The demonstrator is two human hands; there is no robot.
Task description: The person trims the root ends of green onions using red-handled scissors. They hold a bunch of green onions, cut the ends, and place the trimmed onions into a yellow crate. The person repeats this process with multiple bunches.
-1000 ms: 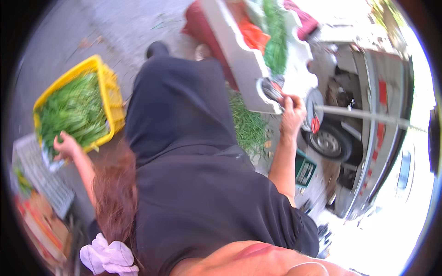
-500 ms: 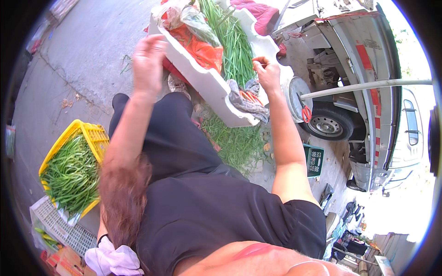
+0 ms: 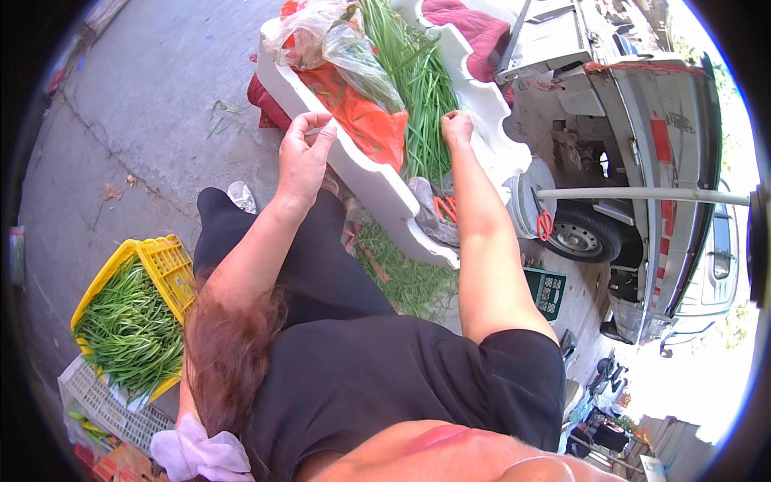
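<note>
My left hand (image 3: pixel 303 165) is raised beside the near left wall of a white foam box (image 3: pixel 353 173), its thumb and fingertips curled close together in a pinch; I cannot make out anything between them. Over the right part of the box, my right hand (image 3: pixel 457 128) is closed beside long green grass-like stalks (image 3: pixel 427 100); what it holds, if anything, is hidden. Left of the stalks in the box lie an orange-red plastic bag (image 3: pixel 357 112) and a clear plastic bag (image 3: pixel 361 64). At the box's near end are a grey cloth (image 3: pixel 426 210) and orange-handled scissors (image 3: pixel 444 209).
A yellow crate (image 3: pixel 165 277) of cut green stalks (image 3: pixel 132 329) stands at my left, above a grey slatted crate (image 3: pixel 108 402). Green trimmings (image 3: pixel 405 277) litter the ground by my legs. Right are a bucket (image 3: pixel 530 197) with red-handled scissors (image 3: pixel 545 225), a green crate (image 3: pixel 546 293) and a vehicle (image 3: pixel 642 161).
My left hand has moved right and down, from a blurred raised position to the box's left wall. The right hand has closed more and sits slightly lower; the view has shifted a little.
</note>
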